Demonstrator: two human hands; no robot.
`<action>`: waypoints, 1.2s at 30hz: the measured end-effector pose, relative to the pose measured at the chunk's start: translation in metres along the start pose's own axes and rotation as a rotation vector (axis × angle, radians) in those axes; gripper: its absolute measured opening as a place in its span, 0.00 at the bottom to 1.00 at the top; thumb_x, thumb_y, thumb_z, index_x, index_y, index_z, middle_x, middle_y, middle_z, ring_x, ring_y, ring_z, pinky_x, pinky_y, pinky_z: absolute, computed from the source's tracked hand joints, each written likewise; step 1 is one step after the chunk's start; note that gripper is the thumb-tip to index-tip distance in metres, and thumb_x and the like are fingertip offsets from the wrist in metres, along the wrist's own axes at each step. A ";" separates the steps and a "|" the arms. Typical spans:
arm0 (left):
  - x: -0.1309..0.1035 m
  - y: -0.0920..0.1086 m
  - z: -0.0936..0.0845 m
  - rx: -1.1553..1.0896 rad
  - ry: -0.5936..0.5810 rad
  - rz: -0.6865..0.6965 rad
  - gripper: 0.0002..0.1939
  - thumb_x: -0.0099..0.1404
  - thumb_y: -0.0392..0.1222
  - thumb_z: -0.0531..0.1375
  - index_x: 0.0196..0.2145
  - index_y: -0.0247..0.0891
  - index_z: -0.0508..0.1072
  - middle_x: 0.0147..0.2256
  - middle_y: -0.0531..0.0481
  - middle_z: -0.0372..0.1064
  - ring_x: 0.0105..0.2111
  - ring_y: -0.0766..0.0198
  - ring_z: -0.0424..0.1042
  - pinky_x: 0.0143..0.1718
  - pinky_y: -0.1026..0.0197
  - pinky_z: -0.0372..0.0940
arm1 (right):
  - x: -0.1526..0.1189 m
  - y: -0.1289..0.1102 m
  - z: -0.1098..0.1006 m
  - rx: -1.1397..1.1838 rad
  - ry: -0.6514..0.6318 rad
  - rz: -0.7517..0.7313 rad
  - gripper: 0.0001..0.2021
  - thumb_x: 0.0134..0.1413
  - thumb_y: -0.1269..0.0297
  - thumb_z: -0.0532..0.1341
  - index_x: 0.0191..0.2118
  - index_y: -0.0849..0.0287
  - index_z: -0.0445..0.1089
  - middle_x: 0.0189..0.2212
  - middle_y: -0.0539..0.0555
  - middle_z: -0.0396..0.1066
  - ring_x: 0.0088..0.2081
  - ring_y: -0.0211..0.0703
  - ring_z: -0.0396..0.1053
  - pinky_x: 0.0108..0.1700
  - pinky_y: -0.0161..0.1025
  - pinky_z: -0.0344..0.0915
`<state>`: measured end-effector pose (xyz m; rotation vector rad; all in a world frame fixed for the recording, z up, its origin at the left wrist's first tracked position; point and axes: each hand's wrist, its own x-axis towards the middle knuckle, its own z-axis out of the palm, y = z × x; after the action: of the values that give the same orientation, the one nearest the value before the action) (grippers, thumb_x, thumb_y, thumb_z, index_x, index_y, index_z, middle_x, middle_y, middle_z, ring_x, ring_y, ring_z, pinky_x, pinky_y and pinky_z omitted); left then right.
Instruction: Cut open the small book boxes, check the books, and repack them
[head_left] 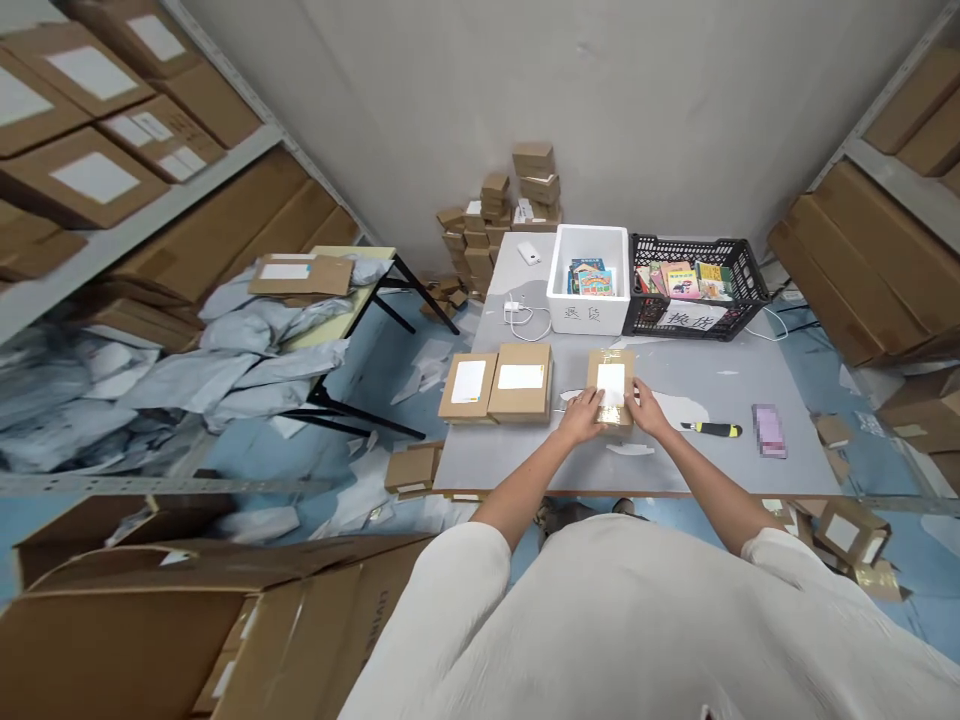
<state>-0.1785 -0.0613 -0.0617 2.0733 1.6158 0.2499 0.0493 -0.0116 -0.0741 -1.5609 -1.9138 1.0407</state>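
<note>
On the grey table a small cardboard box [612, 366] lies flat, with a white label and shiny tape on its top. My left hand [583, 416] grips its near left side, some fingers resting over the label's edge. Against the right side presses my right hand [646, 408], thumb near the top edge; its far fingers are partly hidden. A yellow-and-black utility knife [712, 429] lies to the right of my right hand. Left of my left hand sit a larger labelled carton [521, 382] and a flatter labelled carton [469, 386], side by side.
Behind the box stand a white foam bin [589, 317] and a black plastic crate [651, 318], both holding books. A pixelated purple item [769, 432] lies at right. Grey parcels [244, 340] crowd the left side table. A big open carton [322, 620] stands front left.
</note>
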 end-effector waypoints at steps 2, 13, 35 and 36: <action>-0.001 -0.011 -0.006 -0.038 -0.009 -0.059 0.51 0.65 0.46 0.70 0.78 0.44 0.50 0.78 0.35 0.50 0.77 0.44 0.52 0.75 0.42 0.52 | 0.004 -0.007 0.004 0.039 -0.050 -0.043 0.36 0.72 0.45 0.52 0.79 0.54 0.55 0.72 0.65 0.64 0.64 0.60 0.72 0.68 0.59 0.68; -0.031 -0.057 -0.028 -0.024 0.130 -0.442 0.46 0.69 0.37 0.59 0.80 0.44 0.49 0.78 0.36 0.50 0.79 0.42 0.47 0.76 0.34 0.46 | 0.023 0.001 0.042 -0.168 -0.161 -0.026 0.29 0.66 0.51 0.61 0.68 0.55 0.71 0.70 0.64 0.66 0.74 0.63 0.60 0.75 0.62 0.58; -0.056 -0.083 -0.029 -0.006 0.054 -0.129 0.39 0.69 0.43 0.61 0.76 0.45 0.59 0.76 0.36 0.53 0.75 0.36 0.52 0.73 0.32 0.48 | 0.025 -0.026 0.086 -0.172 -0.025 0.044 0.31 0.57 0.59 0.59 0.66 0.53 0.74 0.62 0.60 0.73 0.66 0.59 0.69 0.71 0.58 0.63; -0.054 -0.080 -0.030 -0.019 0.058 -0.140 0.39 0.69 0.43 0.62 0.76 0.45 0.60 0.75 0.36 0.56 0.74 0.36 0.53 0.72 0.33 0.50 | 0.025 -0.027 0.085 -0.170 -0.015 0.053 0.31 0.56 0.60 0.59 0.66 0.53 0.74 0.62 0.60 0.73 0.65 0.59 0.69 0.71 0.58 0.64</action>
<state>-0.2750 -0.0907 -0.0664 1.9449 1.7771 0.2774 -0.0373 -0.0124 -0.1077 -1.7094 -2.0269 0.9337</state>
